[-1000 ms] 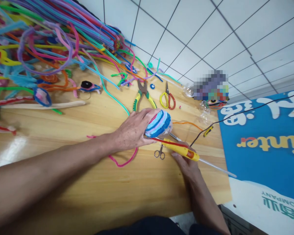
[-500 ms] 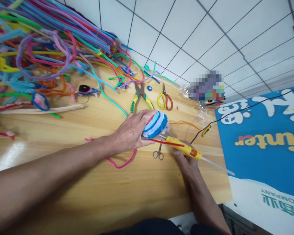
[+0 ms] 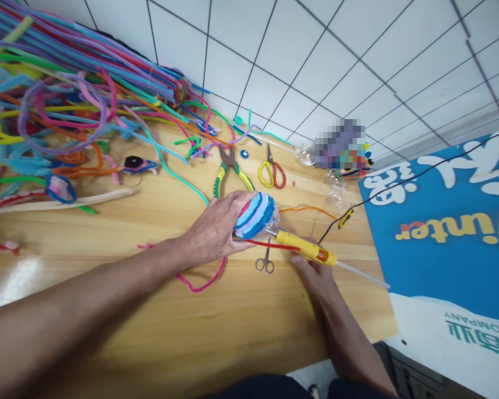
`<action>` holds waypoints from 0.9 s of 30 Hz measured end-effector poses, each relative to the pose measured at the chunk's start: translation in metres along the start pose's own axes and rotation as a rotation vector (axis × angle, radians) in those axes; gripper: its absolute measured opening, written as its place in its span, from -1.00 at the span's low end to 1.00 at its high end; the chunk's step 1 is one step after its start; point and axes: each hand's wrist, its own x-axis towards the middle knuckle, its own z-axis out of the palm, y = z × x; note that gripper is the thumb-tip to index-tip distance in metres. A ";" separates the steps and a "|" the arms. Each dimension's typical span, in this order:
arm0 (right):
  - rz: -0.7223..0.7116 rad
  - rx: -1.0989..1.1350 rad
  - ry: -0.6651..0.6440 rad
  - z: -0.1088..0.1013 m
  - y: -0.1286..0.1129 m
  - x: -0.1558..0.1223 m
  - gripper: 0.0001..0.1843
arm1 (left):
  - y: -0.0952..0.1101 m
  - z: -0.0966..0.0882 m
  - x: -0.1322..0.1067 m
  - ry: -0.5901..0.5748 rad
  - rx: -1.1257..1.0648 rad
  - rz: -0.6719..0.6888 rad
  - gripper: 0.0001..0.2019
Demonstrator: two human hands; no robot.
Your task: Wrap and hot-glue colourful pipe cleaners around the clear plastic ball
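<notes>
Holding the striped ball (image 3: 255, 215) in a closed left hand (image 3: 214, 230); right hand (image 3: 311, 271) pinches the glue gun (image 3: 305, 250), whose long axis points leftward, nozzle touching the ball.

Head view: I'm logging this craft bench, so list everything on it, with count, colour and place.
Wrapped ball: one, blue, pink and lilac stripes, mid-table under the left hand.
Glue gun: one, yellow, clear stick at its rear, tip at the ball.
Small scissors: one, metal, beside the gun.
Pliers: one, green-yellow handles, behind the ball.
Scissors: one, yellow and red handles, right of the pliers.
Pipe cleaners: many, mixed colours, heaped far left.
Table: one, wooden.
Blue banner: one, right.
Left hand: on the ball.
Right hand: holding the gun.
</notes>
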 end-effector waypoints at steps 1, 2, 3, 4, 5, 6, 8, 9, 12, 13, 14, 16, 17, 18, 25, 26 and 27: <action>-0.001 -0.004 -0.017 0.000 -0.001 0.001 -0.78 | 0.000 0.000 0.000 0.001 0.001 0.000 0.00; -0.003 -0.008 -0.017 0.000 -0.001 0.001 -0.78 | 0.000 -0.001 0.000 0.003 0.001 0.001 -0.01; -0.009 -0.010 0.001 0.000 -0.001 0.001 -0.78 | 0.000 -0.001 0.000 0.004 -0.001 0.005 -0.01; -0.015 -0.010 0.028 0.001 -0.002 0.002 -0.78 | 0.000 -0.001 0.000 0.007 -0.003 0.012 -0.02; -0.017 -0.009 0.048 0.001 -0.002 0.002 -0.77 | 0.000 -0.001 0.000 0.009 -0.007 0.020 -0.03; -0.015 -0.011 0.046 0.002 -0.003 0.002 -0.77 | 0.000 -0.001 0.000 0.011 -0.011 0.024 -0.03; -0.013 -0.021 -0.007 0.002 -0.004 0.002 -0.77 | -0.001 -0.001 0.000 0.014 -0.015 0.028 -0.02; -0.020 -0.025 -0.031 0.002 -0.005 0.003 -0.78 | -0.001 -0.001 0.000 0.016 -0.013 0.028 -0.01; -0.061 -0.030 -0.005 0.002 -0.007 0.004 -0.82 | -0.001 0.000 0.000 0.014 -0.009 0.022 0.01; -0.072 -0.032 0.013 0.002 -0.007 0.005 -0.82 | -0.001 0.000 0.000 0.013 -0.010 0.021 0.01; -0.083 -0.033 0.014 0.002 -0.007 0.005 -0.82 | -0.001 0.000 0.000 0.013 -0.012 0.020 0.02; -0.102 -0.035 -0.022 0.002 -0.008 0.006 -0.81 | -0.001 0.000 0.000 0.012 -0.014 0.016 0.02; -0.105 -0.036 -0.042 0.002 -0.008 0.006 -0.80 | -0.001 -0.001 0.000 0.011 -0.015 0.014 0.02; -0.097 -0.038 -0.047 0.002 -0.008 0.006 -0.80 | 0.000 -0.001 0.000 0.008 -0.018 0.011 0.02; -0.021 -0.035 -0.023 0.001 -0.012 0.006 -0.77 | 0.001 -0.002 0.001 -0.015 -0.023 -0.013 0.02; -0.018 -0.040 -0.040 0.001 -0.013 0.006 -0.76 | 0.001 -0.002 0.001 -0.015 -0.026 -0.016 0.02; -0.017 -0.044 -0.045 0.000 -0.013 0.006 -0.76 | 0.001 -0.002 0.001 -0.013 -0.030 -0.017 0.03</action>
